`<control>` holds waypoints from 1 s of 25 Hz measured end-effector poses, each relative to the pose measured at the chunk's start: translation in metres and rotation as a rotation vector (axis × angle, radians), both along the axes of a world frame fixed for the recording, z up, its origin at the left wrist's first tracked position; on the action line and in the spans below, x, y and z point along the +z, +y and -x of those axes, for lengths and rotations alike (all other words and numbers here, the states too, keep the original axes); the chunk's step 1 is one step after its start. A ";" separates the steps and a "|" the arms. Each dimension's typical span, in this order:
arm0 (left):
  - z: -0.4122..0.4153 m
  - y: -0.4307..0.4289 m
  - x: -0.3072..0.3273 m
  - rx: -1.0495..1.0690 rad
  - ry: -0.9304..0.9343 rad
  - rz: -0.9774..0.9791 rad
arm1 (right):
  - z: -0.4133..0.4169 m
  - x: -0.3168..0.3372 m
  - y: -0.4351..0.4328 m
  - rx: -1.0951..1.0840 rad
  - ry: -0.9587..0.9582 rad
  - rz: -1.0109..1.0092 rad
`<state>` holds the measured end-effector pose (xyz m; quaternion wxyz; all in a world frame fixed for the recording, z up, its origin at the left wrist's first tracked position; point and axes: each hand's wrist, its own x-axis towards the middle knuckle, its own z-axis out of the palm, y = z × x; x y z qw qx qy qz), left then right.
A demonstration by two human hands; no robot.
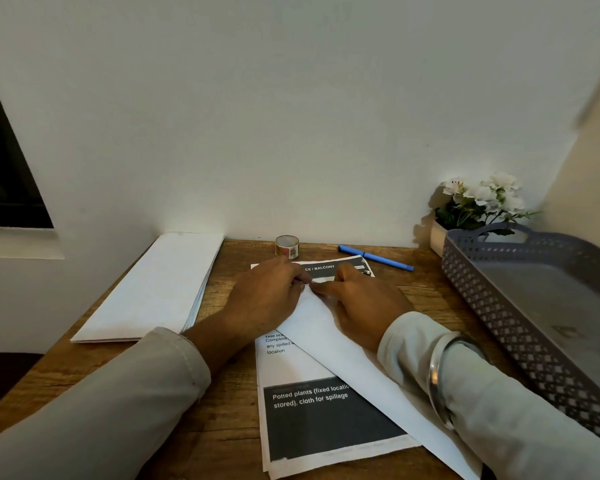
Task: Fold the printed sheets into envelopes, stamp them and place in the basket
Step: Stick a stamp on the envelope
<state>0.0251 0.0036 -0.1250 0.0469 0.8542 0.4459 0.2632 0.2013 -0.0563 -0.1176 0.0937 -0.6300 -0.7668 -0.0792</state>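
where the grey perforated basket sits at the right edge of the wooden worktop, its visible floor holds nothing i can make out, though its near end runs out of view. the printed sheet lies in the middle of the worktop, its right side folded over diagonally so the white back shows. the left hand lies palm down on the sheet with fingers curled, and the right hand presses on the folded flap; their fingertips meet at the top of the fold, pinching the paper's edge there. a stack of white paper lies to the left, well apart from the basket. a small tape roll stands behind the hands near the wall, and a blue pen lies to its right. just behind the basket a white pot holds white flowers.
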 end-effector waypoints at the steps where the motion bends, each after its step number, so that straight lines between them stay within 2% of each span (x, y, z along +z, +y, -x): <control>1: -0.001 -0.001 0.001 0.000 0.003 -0.001 | 0.000 0.001 0.001 -0.016 0.027 -0.012; 4: -0.003 -0.004 0.003 0.002 0.022 -0.002 | -0.006 0.003 0.001 0.018 0.080 -0.033; 7: 0.000 -0.002 0.011 0.034 0.065 0.049 | -0.013 0.001 0.001 0.063 0.223 -0.013; 10: 0.003 -0.001 0.027 0.097 0.174 0.259 | -0.015 0.000 0.003 0.047 0.374 -0.012; 12: 0.003 0.002 0.036 0.099 0.171 0.407 | -0.016 -0.001 0.002 0.009 0.516 0.002; 14: 0.006 0.006 0.037 0.044 0.098 0.522 | -0.016 -0.002 0.001 -0.035 0.699 0.017; 16: 0.012 0.010 0.038 -0.016 0.015 0.544 | -0.014 -0.002 -0.003 -0.063 0.834 0.025; 18: 0.018 0.011 0.042 -0.067 -0.175 0.543 | -0.015 0.004 -0.009 -0.077 0.914 0.052; 21: 0.023 0.010 0.052 -0.104 -0.511 0.521 | -0.022 0.023 -0.017 -0.058 1.189 0.107; 22: 0.024 0.009 0.054 -0.092 -0.600 0.518 | -0.027 0.029 -0.020 -0.049 1.234 0.117; 25: 0.026 0.007 0.057 -0.094 -0.828 0.560 | -0.043 0.044 -0.027 -0.016 1.176 0.112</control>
